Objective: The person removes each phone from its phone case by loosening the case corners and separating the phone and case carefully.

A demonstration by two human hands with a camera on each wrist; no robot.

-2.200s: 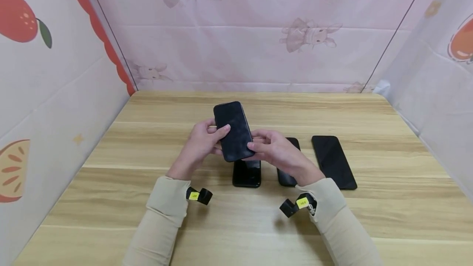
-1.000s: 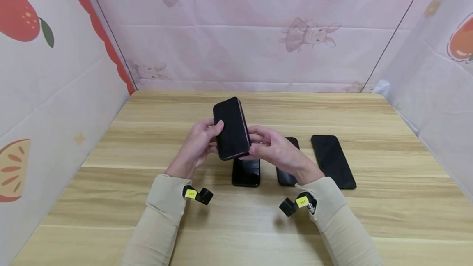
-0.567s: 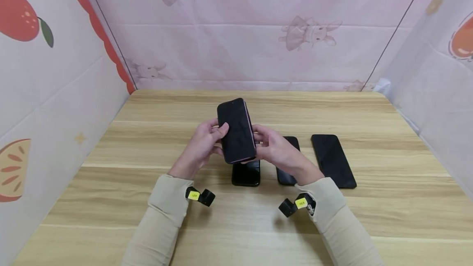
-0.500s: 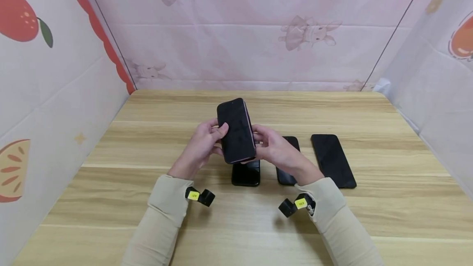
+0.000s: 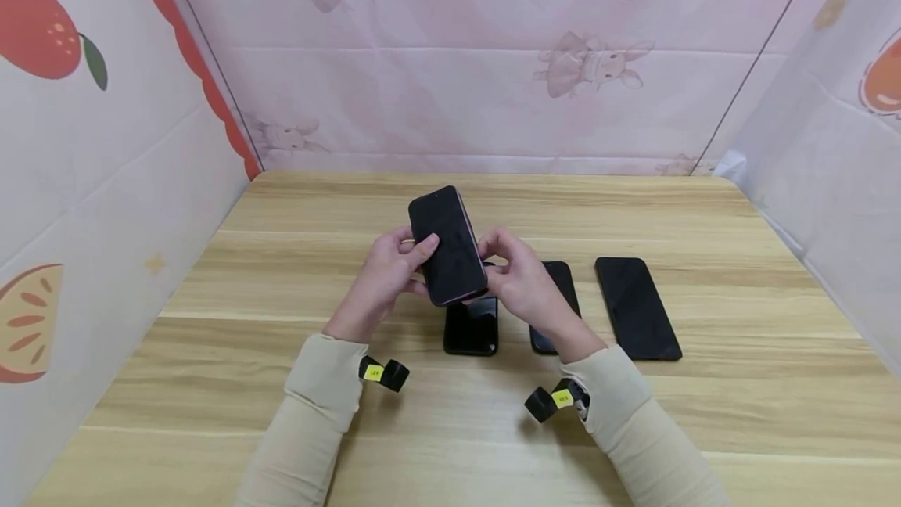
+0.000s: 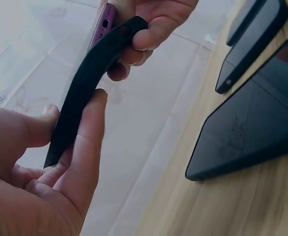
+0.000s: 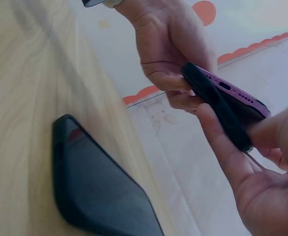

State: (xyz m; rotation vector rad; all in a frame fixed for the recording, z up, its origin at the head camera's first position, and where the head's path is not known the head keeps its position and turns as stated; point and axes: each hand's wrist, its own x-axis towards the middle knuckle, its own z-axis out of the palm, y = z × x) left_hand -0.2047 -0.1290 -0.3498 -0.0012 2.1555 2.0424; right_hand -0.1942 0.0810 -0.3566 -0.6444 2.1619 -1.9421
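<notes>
Currently, one held phone [image 5: 445, 245] is hanging over the middle of the table [image 5: 211, 382], tilted, its black screen facing up, and two hands are working at it and its one dark case [image 6: 80, 83]. From the left, the left hand [image 5: 383, 268] is gripping phone and case together, its thumb pressing on the screen and its fingers curling behind. At the near right corner, the right hand [image 5: 517, 276] is pinching the rim of the case between thumb and fingers.

Three more phones are lying on the table: a near phone [image 5: 470, 331], partly hidden under the held one; a middle phone [image 5: 561, 278], partly covered by the right hand and wrist; and a right phone [image 5: 638, 309], lying in full sight. Two beige sleeves [image 5: 303, 421] are reaching in from the near side, and two black wrist cameras [image 5: 394, 375] are sitting at the cuffs. Beyond the far edge, a pink rabbit-printed cloth [image 5: 450, 100] is hanging.

The head view is mostly hiding the case; the left wrist view is showing it bending. The right wrist view is showing the purple edge and port, with the case standing off at one end.
</notes>
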